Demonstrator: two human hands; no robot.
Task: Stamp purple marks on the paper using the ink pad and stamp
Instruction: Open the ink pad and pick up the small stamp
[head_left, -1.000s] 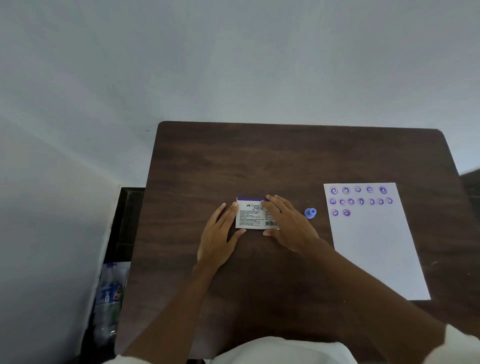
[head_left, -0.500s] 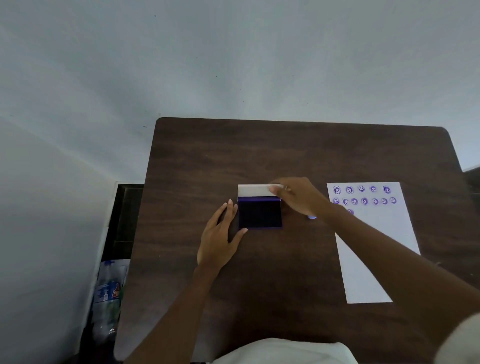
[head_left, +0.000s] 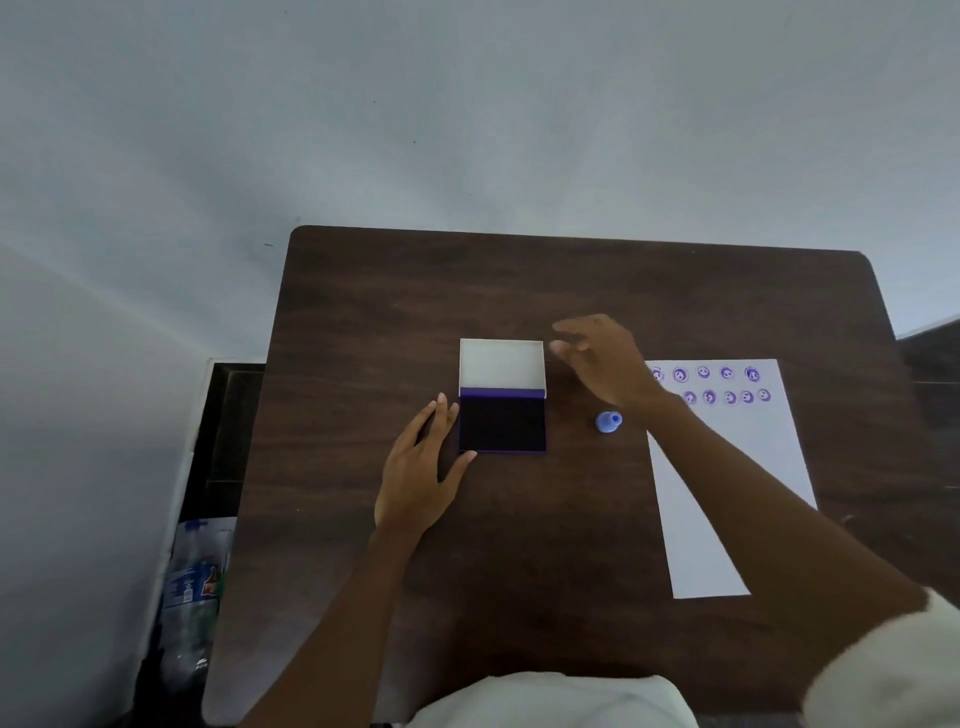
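Purple ink pad (head_left: 502, 422) lies open; left hand (head_left: 418, 467) steadies it, right hand (head_left: 605, 358) empty.

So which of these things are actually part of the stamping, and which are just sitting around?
Part of the job:
- ink pad, lid open
- small blue stamp, lying on the table
- paper with purple marks
- left hand beside the pad, right hand above the table, holding nothing

Just lying about:
- plastic bottles on the floor to the left
- dark shelf unit beside the table
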